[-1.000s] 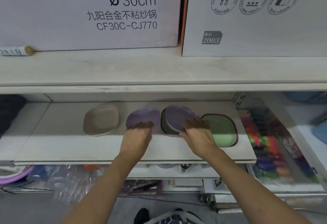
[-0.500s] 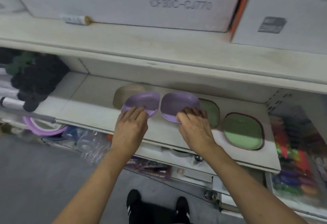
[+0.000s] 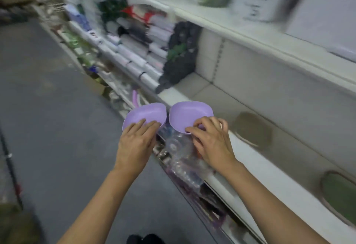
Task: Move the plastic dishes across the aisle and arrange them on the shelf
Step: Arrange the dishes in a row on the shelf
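left dish: lilac rounded-square plastic dish [image 3: 144, 115], held up off the shelf over the aisle floor, near rim under the left hand's fingers, hollow side up, tilted a bit toward the camera
right dish: second lilac rounded-square plastic dish [image 3: 189, 116], just beside the first, rims nearly touching, held at the shelf's front edge, near rim in the right hand
left hand: left hand [image 3: 134, 143] grips the near edge of the left dish, fingers [image 3: 143, 123] laid flat over the rim, thumb hidden under it
right hand: right hand [image 3: 212, 143] pinches the near edge of the right dish, fingers [image 3: 200, 125] curled over the rim
beige dish: beige rounded-square plastic dish [image 3: 252, 128] lying on the shelf, just right of the right hand, blurred
green dish: green rounded-square plastic dish with dark rim [image 3: 340, 191] on the same shelf, well to the right of the right hand, blurred
shelf: white store shelf board [image 3: 269, 168] running past the right hand, front edge under the right wrist
lower shelf: clear plastic-wrapped goods [image 3: 181, 155] below and between the hands, details too blurred to tell
beyond hands: dark bundled items [image 3: 179, 58] and white rolls [image 3: 138, 56] on the shelf past the dishes
floor: grey aisle floor [image 3: 48, 109] left of the left hand
shoe: dark shoe tip [image 3: 144, 239] below, between the forearms
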{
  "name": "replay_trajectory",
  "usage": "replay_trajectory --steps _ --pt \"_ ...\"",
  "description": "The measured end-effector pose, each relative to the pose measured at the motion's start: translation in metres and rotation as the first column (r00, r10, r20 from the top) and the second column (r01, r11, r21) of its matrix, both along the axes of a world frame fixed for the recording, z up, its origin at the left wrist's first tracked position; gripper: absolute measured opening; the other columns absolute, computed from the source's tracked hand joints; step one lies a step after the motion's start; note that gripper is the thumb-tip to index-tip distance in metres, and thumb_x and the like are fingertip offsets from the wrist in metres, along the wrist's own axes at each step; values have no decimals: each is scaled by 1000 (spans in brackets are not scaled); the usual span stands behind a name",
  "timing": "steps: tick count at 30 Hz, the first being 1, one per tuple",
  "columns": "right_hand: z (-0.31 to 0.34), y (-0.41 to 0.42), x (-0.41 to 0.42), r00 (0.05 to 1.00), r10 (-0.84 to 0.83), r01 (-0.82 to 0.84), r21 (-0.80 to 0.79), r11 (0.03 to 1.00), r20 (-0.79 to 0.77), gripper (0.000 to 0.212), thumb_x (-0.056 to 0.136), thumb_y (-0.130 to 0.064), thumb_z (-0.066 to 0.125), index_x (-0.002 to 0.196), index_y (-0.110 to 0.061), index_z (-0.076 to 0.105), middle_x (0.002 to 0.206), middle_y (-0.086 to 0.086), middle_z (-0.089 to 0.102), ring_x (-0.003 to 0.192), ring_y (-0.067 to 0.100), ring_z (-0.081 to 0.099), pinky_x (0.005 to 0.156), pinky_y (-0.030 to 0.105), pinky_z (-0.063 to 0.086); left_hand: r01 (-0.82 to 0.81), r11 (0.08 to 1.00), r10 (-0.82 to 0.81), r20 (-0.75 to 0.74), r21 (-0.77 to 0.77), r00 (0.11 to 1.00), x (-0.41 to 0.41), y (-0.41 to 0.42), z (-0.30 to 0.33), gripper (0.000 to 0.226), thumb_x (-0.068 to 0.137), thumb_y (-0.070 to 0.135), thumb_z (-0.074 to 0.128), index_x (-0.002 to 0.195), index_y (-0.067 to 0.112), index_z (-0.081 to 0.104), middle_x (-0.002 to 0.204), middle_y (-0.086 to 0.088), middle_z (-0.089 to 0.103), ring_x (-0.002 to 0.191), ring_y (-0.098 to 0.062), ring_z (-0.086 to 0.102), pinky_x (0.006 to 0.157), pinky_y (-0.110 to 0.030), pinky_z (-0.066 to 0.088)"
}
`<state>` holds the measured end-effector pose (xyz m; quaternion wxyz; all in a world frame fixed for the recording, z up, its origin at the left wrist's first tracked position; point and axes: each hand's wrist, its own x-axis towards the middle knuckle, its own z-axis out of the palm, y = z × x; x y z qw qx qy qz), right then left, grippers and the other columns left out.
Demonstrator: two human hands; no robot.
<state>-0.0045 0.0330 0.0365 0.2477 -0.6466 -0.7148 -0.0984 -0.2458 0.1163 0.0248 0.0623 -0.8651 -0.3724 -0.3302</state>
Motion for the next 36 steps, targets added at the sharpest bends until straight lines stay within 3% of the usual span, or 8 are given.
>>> replay_trajectory --steps 6,10,15,19,22,26,29,36 --pt "5 150 -167 950 278 -278 21 960 -141 31 83 -21 67 110 -33 73 118 -1 62 107 26 58 94 44 38 -262 965 262 -67 8 963 -174 74 11 32 86 3 61 114 14 71 114 -1 72 109 -33 66 83 -43 47" --pt "9 225 -277 874 448 -445 63 893 -185 25 89 -18 69 110 -31 74 123 1 62 111 26 56 95 39 33 -428 904 424 -119 -12 898 -282 109 24 31 75 -3 74 102 12 72 115 -3 71 105 -35 65 82 -44 48" --pt "-1 307 -382 763 605 -606 74 792 -229 22 91 -19 72 109 -32 74 127 1 61 118 22 52 97 39 33 -581 803 559 -170 -132 811 -389 148 17 23 84 8 71 104 18 71 124 -5 68 119 -38 60 91 -52 48" --pt "-25 388 -450 679 674 -694 47 719 -290 22 92 -20 70 110 -32 74 131 1 59 117 25 54 99 43 38 -651 734 633 -156 -194 759 -445 193 5 28 93 25 51 109 22 73 125 -5 69 119 -36 61 94 -54 48" --pt "-41 466 -496 629 715 -739 50 671 -304 23 91 -19 72 110 -32 74 132 1 58 119 21 49 95 38 35 -690 690 668 -173 -219 724 -481 253 0 34 94 30 46 111 24 74 128 -3 68 122 -34 60 97 -56 46" --pt "-43 587 -545 573 749 -786 36 618 -333 24 90 -18 72 109 -32 74 133 2 58 121 20 46 93 39 35 -775 573 761 -178 -268 624 -517 358 -1 34 95 33 45 112 29 75 129 3 67 126 -28 58 103 -55 40" --pt "-29 666 -579 533 786 -826 8 563 -312 25 90 -18 72 111 -32 73 134 1 57 124 22 48 93 43 40 -798 536 799 -138 -275 585 -537 425 7 34 94 34 46 111 29 75 127 4 69 128 -26 58 106 -56 37" --pt "1 821 -681 390 881 -914 4 406 -268 24 93 -22 71 111 -38 73 138 0 55 127 23 50 102 42 34 -870 401 896 -75 -287 438 -615 541 30 27 92 33 54 109 31 75 130 0 67 132 -29 54 107 -64 35"
